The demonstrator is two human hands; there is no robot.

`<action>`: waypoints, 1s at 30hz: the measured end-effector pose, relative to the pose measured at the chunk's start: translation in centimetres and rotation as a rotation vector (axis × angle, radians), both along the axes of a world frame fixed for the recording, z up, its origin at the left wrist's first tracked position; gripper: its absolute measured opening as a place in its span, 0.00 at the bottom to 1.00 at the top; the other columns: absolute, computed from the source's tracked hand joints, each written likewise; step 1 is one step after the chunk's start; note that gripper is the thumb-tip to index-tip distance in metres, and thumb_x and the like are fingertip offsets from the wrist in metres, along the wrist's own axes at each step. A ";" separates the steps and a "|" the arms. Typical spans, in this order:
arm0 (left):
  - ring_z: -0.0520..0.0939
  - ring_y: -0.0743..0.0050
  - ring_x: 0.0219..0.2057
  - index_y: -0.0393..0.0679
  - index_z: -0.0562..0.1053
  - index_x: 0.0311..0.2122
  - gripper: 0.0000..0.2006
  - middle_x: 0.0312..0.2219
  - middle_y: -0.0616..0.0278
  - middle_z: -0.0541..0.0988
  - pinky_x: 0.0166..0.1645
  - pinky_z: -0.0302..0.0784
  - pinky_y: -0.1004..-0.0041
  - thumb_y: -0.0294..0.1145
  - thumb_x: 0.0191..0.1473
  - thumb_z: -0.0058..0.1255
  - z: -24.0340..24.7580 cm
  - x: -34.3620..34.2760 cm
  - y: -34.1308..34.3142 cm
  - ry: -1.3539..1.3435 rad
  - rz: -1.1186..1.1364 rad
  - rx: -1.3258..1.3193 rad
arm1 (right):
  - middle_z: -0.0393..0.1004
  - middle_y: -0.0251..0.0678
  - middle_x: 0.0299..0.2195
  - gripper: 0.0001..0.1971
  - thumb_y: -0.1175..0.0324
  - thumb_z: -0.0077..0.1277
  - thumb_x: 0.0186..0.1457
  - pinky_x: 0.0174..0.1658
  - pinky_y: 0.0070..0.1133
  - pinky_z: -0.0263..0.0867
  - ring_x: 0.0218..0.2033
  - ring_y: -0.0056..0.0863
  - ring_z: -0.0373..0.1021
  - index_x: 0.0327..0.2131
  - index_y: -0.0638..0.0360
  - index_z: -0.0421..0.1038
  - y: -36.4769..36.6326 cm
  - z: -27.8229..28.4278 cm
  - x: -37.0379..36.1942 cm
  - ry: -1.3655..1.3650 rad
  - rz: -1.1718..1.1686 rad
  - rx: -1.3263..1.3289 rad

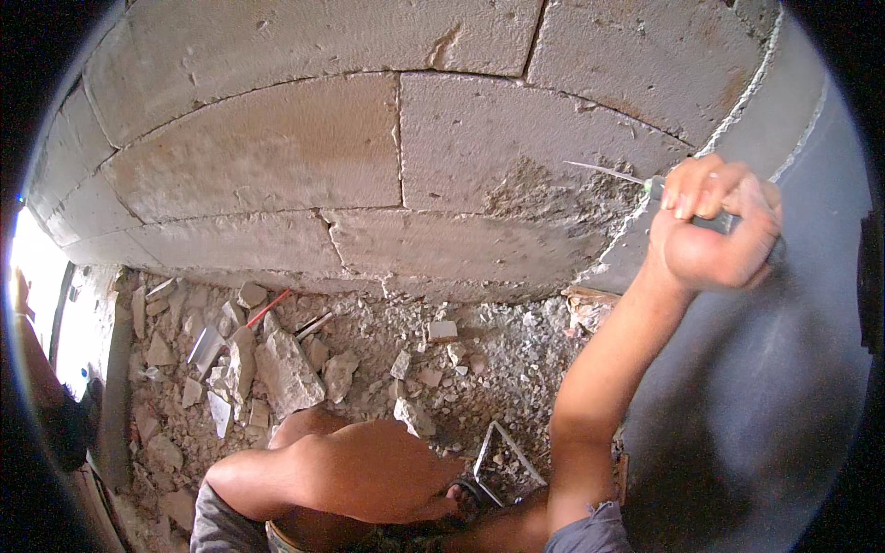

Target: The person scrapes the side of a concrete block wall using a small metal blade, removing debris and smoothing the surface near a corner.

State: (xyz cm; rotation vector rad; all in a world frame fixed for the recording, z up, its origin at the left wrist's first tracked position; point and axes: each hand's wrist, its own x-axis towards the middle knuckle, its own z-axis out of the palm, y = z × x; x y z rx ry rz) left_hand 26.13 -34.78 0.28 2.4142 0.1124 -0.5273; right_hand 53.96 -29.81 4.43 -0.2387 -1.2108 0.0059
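My right hand [714,221] is raised at the corner of the two walls, its fingers wrapped round the handle of a thin-bladed hand tool [604,171]. The narrow pale blade points left across the block wall [323,147], near a rough patch of mortar [544,194]. Seen nearly edge-on, the blade does not show whether it is a trowel or a putty knife. My left forearm [369,470] is bent low across my knees. Where it ends, near my sandalled foot [461,498], the fingers of my left hand cannot be made out.
Broken stone and rubble [290,369] cover the ground below the wall. Among them lie a thin red stick [269,308] and a white bent frame [502,452]. A smooth grey wall [765,396] rises close on the right. At the far left, part of another person [55,405] shows by a bright opening.
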 end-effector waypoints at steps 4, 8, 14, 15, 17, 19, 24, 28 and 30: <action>0.77 0.43 0.25 0.46 0.69 0.37 0.17 0.21 0.48 0.76 0.28 0.73 0.52 0.50 0.56 0.38 -0.4 0.0 -0.2 0.053 0.047 0.026 | 0.62 0.31 0.10 0.12 0.79 0.42 0.50 0.13 0.17 0.56 0.09 0.17 0.59 0.15 0.59 0.58 4.5 -4.2 0.2 0.081 -0.269 -0.213; 0.78 0.44 0.24 0.46 0.70 0.37 0.18 0.20 0.48 0.76 0.28 0.73 0.53 0.50 0.57 0.38 -1.5 -0.5 -0.1 -0.036 0.041 0.041 | 0.63 0.31 0.10 0.13 0.78 0.42 0.51 0.12 0.17 0.55 0.09 0.15 0.59 0.15 0.60 0.59 4.1 -4.4 0.3 0.080 -0.224 -0.259; 0.77 0.42 0.21 0.37 0.68 0.32 0.20 0.16 0.47 0.74 0.25 0.73 0.54 0.48 0.58 0.38 -0.1 -0.8 -0.3 0.016 0.023 0.007 | 0.63 0.31 0.09 0.12 0.73 0.43 0.50 0.12 0.19 0.55 0.08 0.20 0.58 0.14 0.59 0.62 0.1 -0.2 -1.0 0.184 -0.042 -0.077; 0.77 0.42 0.21 0.37 0.68 0.32 0.20 0.16 0.47 0.74 0.25 0.73 0.54 0.48 0.58 0.38 -0.6 -1.0 -0.2 0.018 0.030 0.006 | 0.63 0.31 0.09 0.12 0.73 0.43 0.50 0.12 0.19 0.55 0.08 0.20 0.58 0.14 0.59 0.62 0.8 -0.6 -0.5 0.186 -0.035 -0.078; 0.77 0.42 0.20 0.37 0.68 0.32 0.20 0.16 0.47 0.74 0.24 0.73 0.54 0.48 0.58 0.38 -1.3 -1.1 -0.2 -0.053 0.014 0.037 | 0.63 0.28 0.10 0.12 0.75 0.45 0.49 0.13 0.18 0.53 0.09 0.16 0.58 0.14 0.57 0.62 2.6 -2.8 1.4 0.078 -0.158 -0.098; 0.78 0.43 0.22 0.39 0.69 0.33 0.20 0.18 0.48 0.75 0.26 0.74 0.55 0.49 0.57 0.38 -0.8 -0.6 0.1 0.031 -0.007 0.052 | 0.63 0.23 0.11 0.12 0.76 0.48 0.47 0.14 0.16 0.51 0.12 0.11 0.58 0.14 0.55 0.61 5.9 -6.3 0.7 0.126 -0.209 -0.337; 0.78 0.45 0.24 0.42 0.69 0.33 0.19 0.19 0.49 0.75 0.29 0.74 0.54 0.50 0.57 0.38 0.1 -0.9 -0.2 0.015 0.025 0.091 | 0.62 0.23 0.10 0.12 0.74 0.50 0.47 0.16 0.15 0.54 0.14 0.11 0.60 0.14 0.58 0.62 7.9 -13.1 1.6 -0.172 -0.532 -0.448; 0.77 0.44 0.18 0.35 0.68 0.31 0.19 0.13 0.48 0.72 0.23 0.73 0.55 0.44 0.58 0.38 1.2 -1.1 0.0 -0.068 0.017 0.025 | 0.65 0.33 0.12 0.08 0.77 0.45 0.52 0.15 0.16 0.57 0.12 0.16 0.61 0.21 0.62 0.63 4.5 -8.2 0.8 0.012 -0.224 -0.189; 0.77 0.44 0.18 0.34 0.68 0.30 0.18 0.13 0.49 0.72 0.22 0.73 0.55 0.43 0.57 0.38 0.8 -1.5 0.0 -0.090 0.047 0.034 | 0.65 0.36 0.12 0.12 0.75 0.44 0.54 0.13 0.19 0.58 0.10 0.20 0.60 0.18 0.62 0.60 2.3 -4.5 -1.1 0.020 -0.174 -0.103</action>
